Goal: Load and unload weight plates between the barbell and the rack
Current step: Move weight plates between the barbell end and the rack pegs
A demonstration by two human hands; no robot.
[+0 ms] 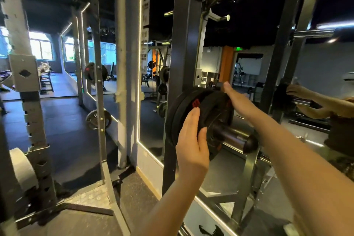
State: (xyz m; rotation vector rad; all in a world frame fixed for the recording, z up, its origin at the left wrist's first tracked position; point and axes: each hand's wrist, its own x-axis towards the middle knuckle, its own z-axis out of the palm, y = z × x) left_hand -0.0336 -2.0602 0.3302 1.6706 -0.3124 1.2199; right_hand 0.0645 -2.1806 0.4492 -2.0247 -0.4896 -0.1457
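So the plates (201,113) are sitting on a storage peg (235,137) on the rack upright (183,63), two black ones stacked, front one smaller. Left hand (191,140) is flat on the front plate's rim around 8 o'clock, fingers straight, thumb hooked at the edge. Right hand (237,99) is laid over the rim at about 2 o'clock, fingers straight too. Neither is properly wrapped around it, and that's my worry: pull it off the peg with open palms like that and it could tip, slip and land on a foot. The mirror (153,82) behind wouldn't enjoy it either.
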